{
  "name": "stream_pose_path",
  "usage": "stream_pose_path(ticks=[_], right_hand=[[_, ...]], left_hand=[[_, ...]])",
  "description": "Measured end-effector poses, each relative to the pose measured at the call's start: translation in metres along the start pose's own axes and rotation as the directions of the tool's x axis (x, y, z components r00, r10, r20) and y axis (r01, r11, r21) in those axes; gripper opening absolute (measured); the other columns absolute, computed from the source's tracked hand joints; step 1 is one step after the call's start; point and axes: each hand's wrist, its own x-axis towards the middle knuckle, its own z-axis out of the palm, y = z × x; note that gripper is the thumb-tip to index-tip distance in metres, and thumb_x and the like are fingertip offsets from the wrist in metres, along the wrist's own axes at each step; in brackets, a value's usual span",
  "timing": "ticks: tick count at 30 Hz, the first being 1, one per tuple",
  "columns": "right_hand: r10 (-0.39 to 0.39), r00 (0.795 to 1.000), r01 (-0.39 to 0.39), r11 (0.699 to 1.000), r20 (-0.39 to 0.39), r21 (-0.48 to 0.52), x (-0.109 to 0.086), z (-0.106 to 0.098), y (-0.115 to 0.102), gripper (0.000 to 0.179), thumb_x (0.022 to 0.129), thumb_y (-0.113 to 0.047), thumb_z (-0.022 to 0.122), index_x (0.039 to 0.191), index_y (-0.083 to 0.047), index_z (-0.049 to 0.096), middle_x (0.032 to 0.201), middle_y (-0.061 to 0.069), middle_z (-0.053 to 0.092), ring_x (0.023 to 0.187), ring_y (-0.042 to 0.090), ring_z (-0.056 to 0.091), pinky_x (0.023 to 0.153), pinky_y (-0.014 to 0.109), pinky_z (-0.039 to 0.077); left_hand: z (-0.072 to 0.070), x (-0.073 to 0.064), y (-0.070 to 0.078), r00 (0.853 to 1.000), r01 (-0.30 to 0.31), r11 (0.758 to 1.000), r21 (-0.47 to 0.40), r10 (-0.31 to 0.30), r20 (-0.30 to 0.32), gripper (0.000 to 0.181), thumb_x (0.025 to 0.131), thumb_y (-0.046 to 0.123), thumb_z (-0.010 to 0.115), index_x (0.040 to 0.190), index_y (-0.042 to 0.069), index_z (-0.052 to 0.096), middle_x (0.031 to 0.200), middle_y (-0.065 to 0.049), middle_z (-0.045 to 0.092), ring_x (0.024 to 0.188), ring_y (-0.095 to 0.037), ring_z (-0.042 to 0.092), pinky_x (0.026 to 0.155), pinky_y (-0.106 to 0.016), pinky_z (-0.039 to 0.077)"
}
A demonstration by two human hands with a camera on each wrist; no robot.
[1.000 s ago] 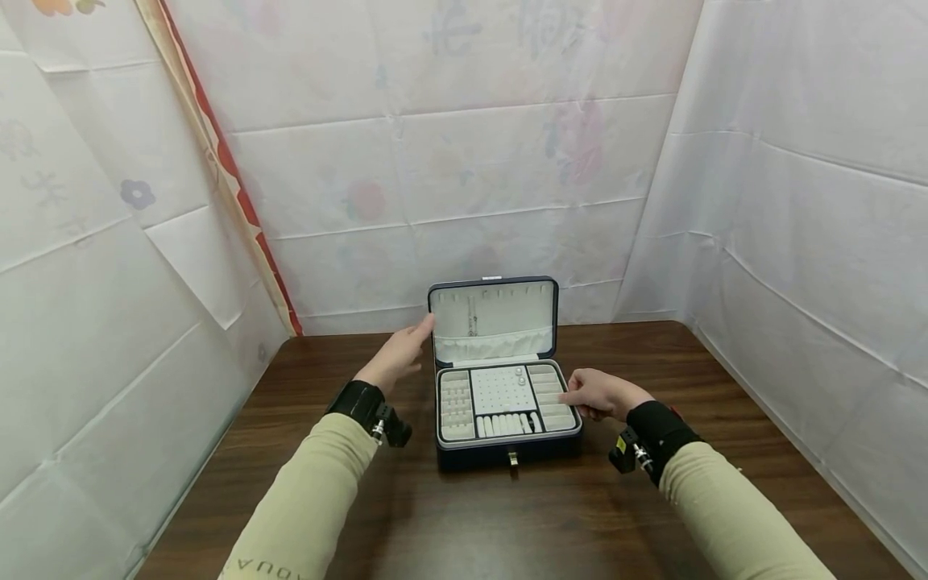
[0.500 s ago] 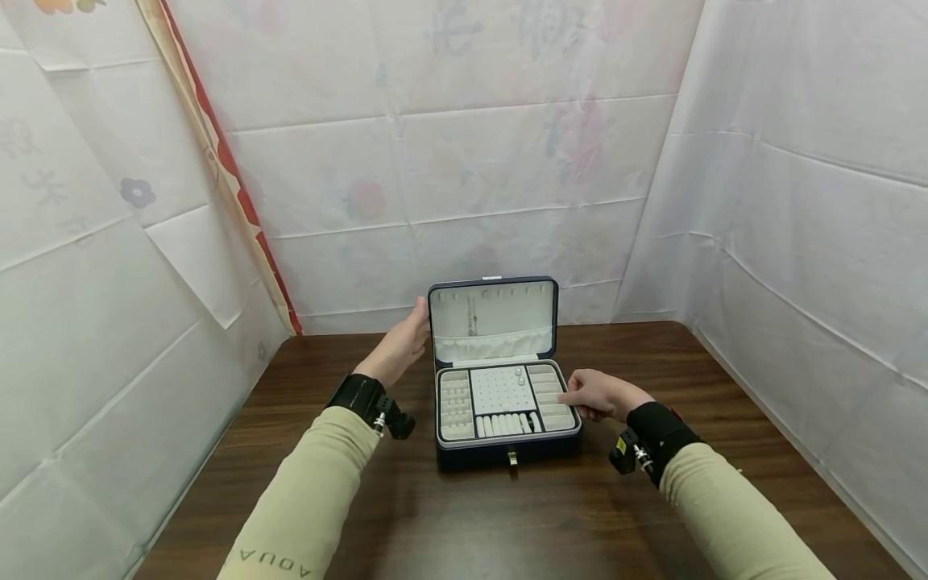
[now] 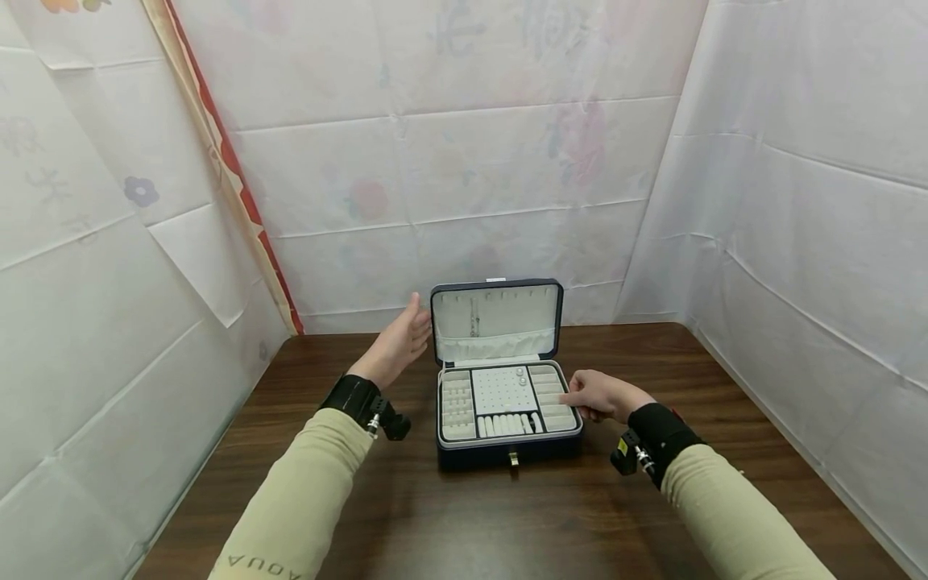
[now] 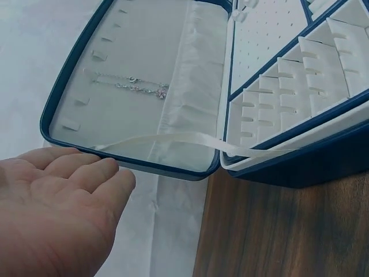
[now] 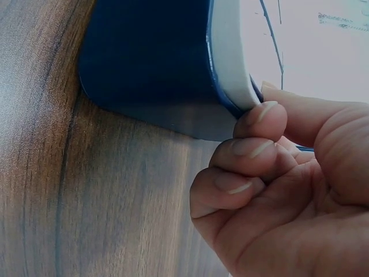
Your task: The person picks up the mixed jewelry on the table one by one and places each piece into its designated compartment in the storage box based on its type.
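Note:
A dark blue jewelry box (image 3: 471, 459) stands with its lid (image 3: 518, 310) raised. Inside are a perforated white earring board (image 3: 500, 393), white ring rolls (image 3: 502, 424) and divided side compartments. From a hook in the lid hangs a fine silver chain (image 4: 130, 85) with a small charm. My left hand (image 3: 395, 345) is at the lid's left edge, its fingers extended and the fingertips right at the rim; a white ribbon (image 4: 184, 137) joins lid and base there. With thumb and forefinger my right hand (image 5: 288, 173) pinches the right rim of the base.
Under the box is a dark brown wooden table (image 3: 464, 528). White printed sheets (image 3: 464, 177) enclose its back and sides. A gold-coloured clasp (image 3: 514, 460) sits at the box's front. Two small round studs (image 3: 521, 376) are on the earring board.
My left hand has shifted slightly left and turned so its palm shows more; the thumb now points up beside the lid. The right hand keeps its grip, and the lid stays raised.

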Motion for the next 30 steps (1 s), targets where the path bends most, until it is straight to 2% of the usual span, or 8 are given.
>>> stream_pose_path(ticks=[12, 18, 30], right_hand=[[0.001, 1.000, -0.001, 1.000, -0.005, 0.002, 0.001, 0.000, 0.001, 0.024, 0.102, -0.022, 0.065, 0.093, -0.006, 0.050, 0.063, 0.001, 0.051, 0.053, 0.012, 0.044, 0.050, 0.025, 0.032], [-0.007, 1.000, 0.007, 1.000, -0.004, 0.004, 0.000, 0.000, 0.001, 0.024, 0.102, -0.023, 0.065, 0.093, -0.006, 0.049, 0.063, 0.002, 0.051, 0.054, 0.013, 0.044, 0.051, 0.025, 0.032], [-0.025, 1.000, 0.025, 1.000, -0.014, -0.005, -0.001, 0.000, 0.003, 0.025, 0.102, -0.024, 0.065, 0.092, -0.007, 0.049, 0.064, 0.001, 0.051, 0.054, 0.013, 0.045, 0.051, 0.026, 0.033]], left_hand=[[-0.002, -0.009, 0.003, 1.000, 0.007, 1.000, -0.025, -0.007, 0.001, 0.095, 0.101, 0.073, 0.017, 0.162, 0.001, 0.011, 0.170, -0.018, 0.011, 0.157, -0.028, 0.015, 0.125, -0.042, 0.017], [-0.003, -0.011, 0.003, 1.000, 0.012, 0.998, -0.054, -0.012, 0.012, 0.099, 0.099, 0.076, 0.019, 0.162, 0.000, 0.014, 0.169, -0.019, 0.014, 0.156, -0.028, 0.017, 0.125, -0.043, 0.018], [-0.006, -0.017, 0.002, 0.998, 0.024, 0.984, -0.175, -0.012, 0.068, 0.102, 0.099, 0.075, 0.020, 0.160, -0.006, 0.010, 0.168, -0.023, 0.010, 0.156, -0.032, 0.014, 0.125, -0.044, 0.017]])
